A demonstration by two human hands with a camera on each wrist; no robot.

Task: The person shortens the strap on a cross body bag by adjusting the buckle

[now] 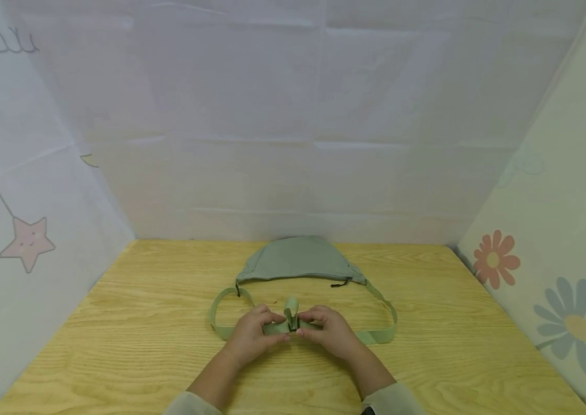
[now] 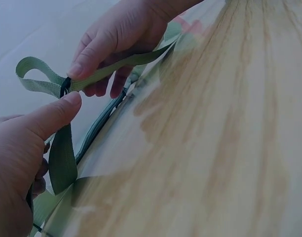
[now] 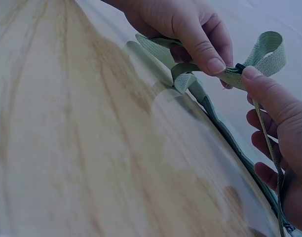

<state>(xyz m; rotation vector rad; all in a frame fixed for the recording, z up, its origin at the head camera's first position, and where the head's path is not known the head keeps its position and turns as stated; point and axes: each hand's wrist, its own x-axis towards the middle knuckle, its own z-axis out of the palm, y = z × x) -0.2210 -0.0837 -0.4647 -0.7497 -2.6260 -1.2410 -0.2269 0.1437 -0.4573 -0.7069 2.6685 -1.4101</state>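
Note:
A grey-green waist bag (image 1: 300,259) lies flat toward the back of the table, its light green webbing strap (image 1: 380,335) looping forward. Above the table, both hands meet at a small black buckle (image 1: 293,329) on that strap. My left hand (image 1: 250,337) pinches the webbing at the buckle's left side between thumb and fingers. From the right, my right hand (image 1: 331,333) pinches the strap right at the buckle. A loop of webbing (image 3: 269,52) stands up out of the buckle between the hands. Fingertips partly cover the buckle (image 2: 65,86) in both wrist views.
The wood-grain table (image 1: 459,346) runs back to a pale cloth wall (image 1: 293,173). Printed cloth also rises on the left and right sides. A dark zip pull (image 1: 340,284) hangs from the bag's front edge.

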